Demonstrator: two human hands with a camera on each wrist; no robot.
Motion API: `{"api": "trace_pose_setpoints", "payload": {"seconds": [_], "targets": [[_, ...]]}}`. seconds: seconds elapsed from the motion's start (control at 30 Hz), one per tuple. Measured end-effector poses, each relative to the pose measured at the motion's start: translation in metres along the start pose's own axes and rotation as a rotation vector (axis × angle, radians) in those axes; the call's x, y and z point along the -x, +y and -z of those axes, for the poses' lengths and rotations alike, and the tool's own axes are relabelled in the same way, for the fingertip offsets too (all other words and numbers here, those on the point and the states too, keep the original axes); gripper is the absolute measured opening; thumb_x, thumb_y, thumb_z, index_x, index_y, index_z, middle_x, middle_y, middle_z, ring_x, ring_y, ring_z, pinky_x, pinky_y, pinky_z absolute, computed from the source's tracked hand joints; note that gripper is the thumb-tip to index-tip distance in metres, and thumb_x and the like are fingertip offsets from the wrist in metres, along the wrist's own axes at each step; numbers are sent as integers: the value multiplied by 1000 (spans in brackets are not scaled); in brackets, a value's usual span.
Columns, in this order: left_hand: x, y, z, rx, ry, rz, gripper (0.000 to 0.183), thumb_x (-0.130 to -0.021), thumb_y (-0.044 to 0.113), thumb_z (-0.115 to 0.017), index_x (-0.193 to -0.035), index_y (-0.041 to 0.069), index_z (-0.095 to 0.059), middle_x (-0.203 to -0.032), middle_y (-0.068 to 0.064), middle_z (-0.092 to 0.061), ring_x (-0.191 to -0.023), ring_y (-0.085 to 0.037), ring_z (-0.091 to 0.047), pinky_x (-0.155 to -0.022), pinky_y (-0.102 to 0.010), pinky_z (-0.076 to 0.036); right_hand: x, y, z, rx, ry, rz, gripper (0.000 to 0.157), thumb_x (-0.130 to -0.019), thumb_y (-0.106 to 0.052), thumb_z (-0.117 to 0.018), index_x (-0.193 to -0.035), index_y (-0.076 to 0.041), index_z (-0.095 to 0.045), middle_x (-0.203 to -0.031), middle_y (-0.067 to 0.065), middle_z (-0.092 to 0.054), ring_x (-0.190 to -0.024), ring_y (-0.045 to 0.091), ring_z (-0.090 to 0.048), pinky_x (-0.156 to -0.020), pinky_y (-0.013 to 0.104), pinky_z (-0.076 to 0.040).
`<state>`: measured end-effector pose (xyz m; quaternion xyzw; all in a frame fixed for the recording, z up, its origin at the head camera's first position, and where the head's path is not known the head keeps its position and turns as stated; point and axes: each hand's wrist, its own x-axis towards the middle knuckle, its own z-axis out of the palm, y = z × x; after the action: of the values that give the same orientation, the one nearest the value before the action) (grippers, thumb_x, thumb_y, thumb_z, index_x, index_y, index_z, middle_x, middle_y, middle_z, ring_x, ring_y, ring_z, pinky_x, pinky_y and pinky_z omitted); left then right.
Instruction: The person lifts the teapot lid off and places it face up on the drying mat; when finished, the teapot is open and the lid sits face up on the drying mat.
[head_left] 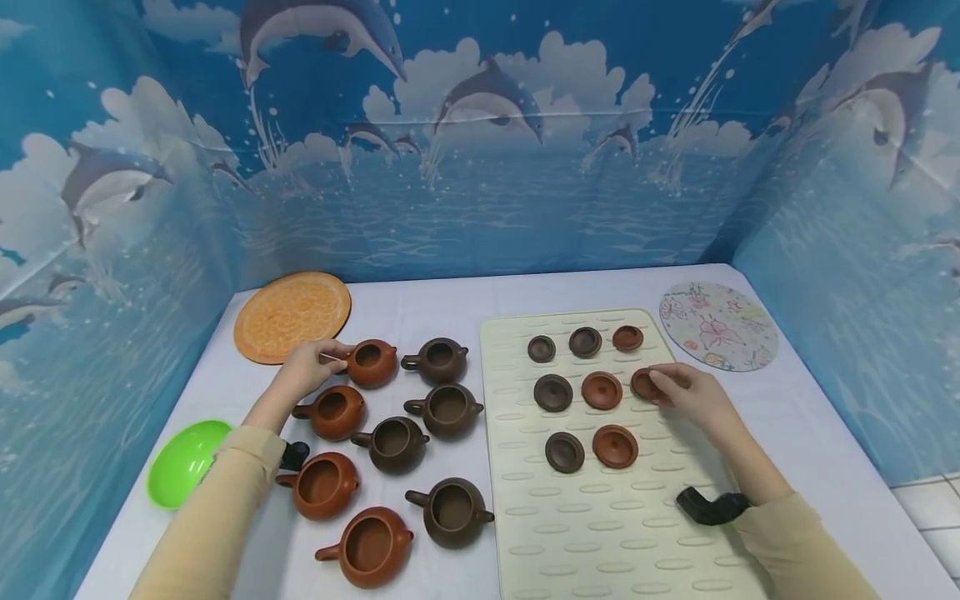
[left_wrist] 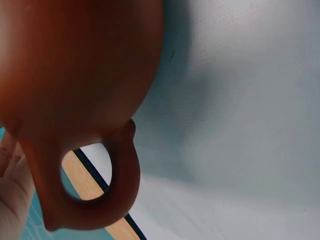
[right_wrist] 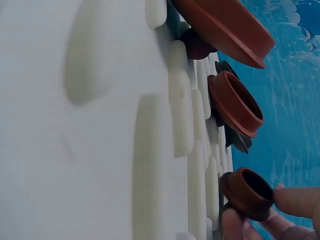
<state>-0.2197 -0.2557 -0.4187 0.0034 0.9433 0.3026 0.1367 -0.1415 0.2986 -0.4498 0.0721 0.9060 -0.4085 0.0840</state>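
Note:
My left hand [head_left: 306,369] pinches the handle of a small reddish-brown teapot [head_left: 373,377], which has no lid on it; the fingers hide much of that handle. Close up in the left wrist view, a reddish-brown teapot [left_wrist: 75,75] with a looped handle partly covers the hand. On the right, my right hand [head_left: 697,396] pinches a reddish-brown teapot lid [head_left: 643,385] at the right end of the middle row. The right wrist view shows this lid [right_wrist: 247,192] held between thumb and fingers, its hollow rim facing up.
Other lidless teapots, reddish [head_left: 326,487] and dark brown [head_left: 453,525], stand left of a cream mat [head_left: 555,550]. Several lids [head_left: 602,390] lie on the mat in rows. A green bowl [head_left: 183,467], an orange round mat [head_left: 292,317] and a patterned round mat [head_left: 720,329] lie around.

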Motion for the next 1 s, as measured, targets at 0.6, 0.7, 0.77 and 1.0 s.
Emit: {"api": "trace_pose_setpoints", "payload": {"seconds": [0.6, 0.7, 0.77, 1.0], "targets": [[-1, -1, -1, -30, 23, -25, 34, -97, 12, -62, -131, 8, -63, -130, -19, -62, -119, -39, -58, -100, -56, -47, -5, -3, 1, 54, -36, -32, 55, -105, -35, -44, -137, 10, -48, -130, 35, -55, -101, 38, -67, -81, 41, -58], [-1, -2, -1, -34, 19, -31, 34, -97, 11, -61, -131, 9, -63, -129, -19, -63, -118, -39, -59, -99, -56, -48, -10, -4, 4, 87, -52, -27, 55, -105, -35, -43, -137, 10, -48, -131, 35, -55, -99, 37, -68, -83, 44, -56], [-1, -2, 0, -37, 3, -33, 35, -98, 12, -61, -132, 9, -62, -129, -20, -63, -118, -39, -59, -99, -57, -48, -13, -5, 6, 102, -51, -13, 55, -105, -34, -43, -137, 9, -48, -131, 35, -54, -102, 40, -67, -86, 47, -54], [3, 7, 13, -123, -56, -57, 45, -101, 22, -56, -142, 4, -50, -138, -27, -54, -128, -45, -50, -104, -61, -42, -25, -36, 17, 84, -64, 59, 57, -106, -37, -40, -141, 8, -45, -141, 36, -45, -126, 51, -48, -101, 60, -44]]}}
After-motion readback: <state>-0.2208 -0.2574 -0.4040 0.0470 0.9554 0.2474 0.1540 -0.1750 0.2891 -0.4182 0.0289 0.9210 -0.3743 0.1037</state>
